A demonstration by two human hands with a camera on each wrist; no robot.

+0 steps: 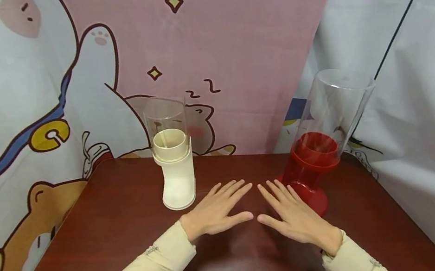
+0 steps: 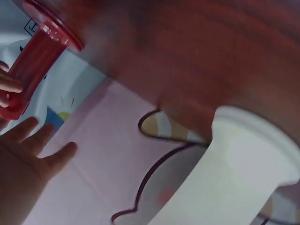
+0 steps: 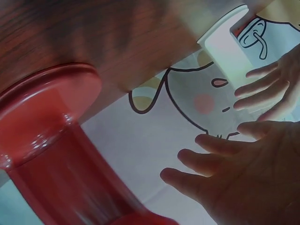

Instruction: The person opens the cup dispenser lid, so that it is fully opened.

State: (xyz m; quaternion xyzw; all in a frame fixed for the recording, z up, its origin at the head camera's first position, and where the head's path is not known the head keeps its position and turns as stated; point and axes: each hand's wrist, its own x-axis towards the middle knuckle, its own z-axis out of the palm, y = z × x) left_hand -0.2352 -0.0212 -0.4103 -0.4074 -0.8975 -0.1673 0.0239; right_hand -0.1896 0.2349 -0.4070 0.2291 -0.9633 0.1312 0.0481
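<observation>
Both hands are held palm down over the middle of the table, fingers spread and straight, with nothing in them. The left hand is to the right of a cream-white stand that carries a clear cylinder. Close to the right hand rises a red stand with a larger clear cylinder on top. In the head view, the right hand's fingers partly cover the red base. A small gap separates the two thumbs. Neither hand appears to grip a stand in the wrist views.
The dark reddish-brown table reaches back to a pink and white cartoon cloth. Another white cloth hangs along the right side. The two stands are apart, white at left and red at right.
</observation>
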